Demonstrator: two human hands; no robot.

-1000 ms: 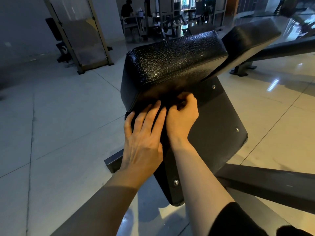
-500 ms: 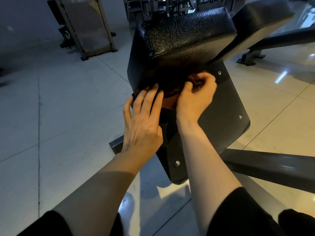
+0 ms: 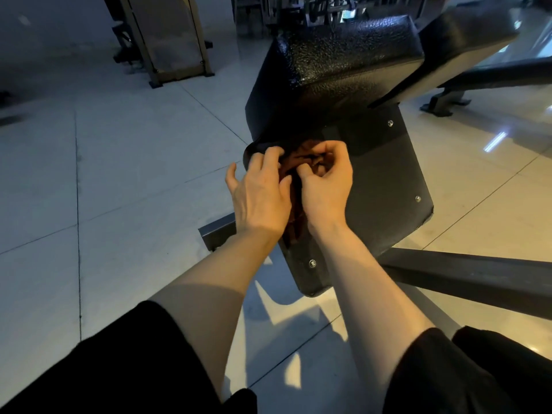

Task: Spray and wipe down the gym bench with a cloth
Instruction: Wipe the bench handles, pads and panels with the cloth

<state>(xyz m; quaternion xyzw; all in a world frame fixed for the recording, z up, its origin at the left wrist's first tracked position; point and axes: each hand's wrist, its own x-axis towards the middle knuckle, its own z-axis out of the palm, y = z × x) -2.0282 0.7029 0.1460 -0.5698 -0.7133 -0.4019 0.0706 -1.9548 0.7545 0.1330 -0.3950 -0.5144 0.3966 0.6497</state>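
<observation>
The black padded gym bench (image 3: 343, 64) stands in front of me, its textured cushion above a flat black underside panel (image 3: 385, 186) with screws. A dark reddish-brown cloth (image 3: 301, 162) lies bunched against the lower edge of the pad. My left hand (image 3: 260, 192) has its fingers curled into the cloth's left part. My right hand (image 3: 325, 180) pinches the cloth's folds just to the right. Most of the cloth is hidden under both hands. No spray bottle is in view.
A dark steel frame bar (image 3: 466, 279) runs right from under the bench. A second black pad (image 3: 466, 34) slants at the upper right. A metal-framed panel (image 3: 170, 40) stands on the tiled floor at the upper left, with gym machines behind.
Both hands went from lying on the cloth to gathering it: the left fingers curled in and the right hand drew back toward the left. The view tilted further down.
</observation>
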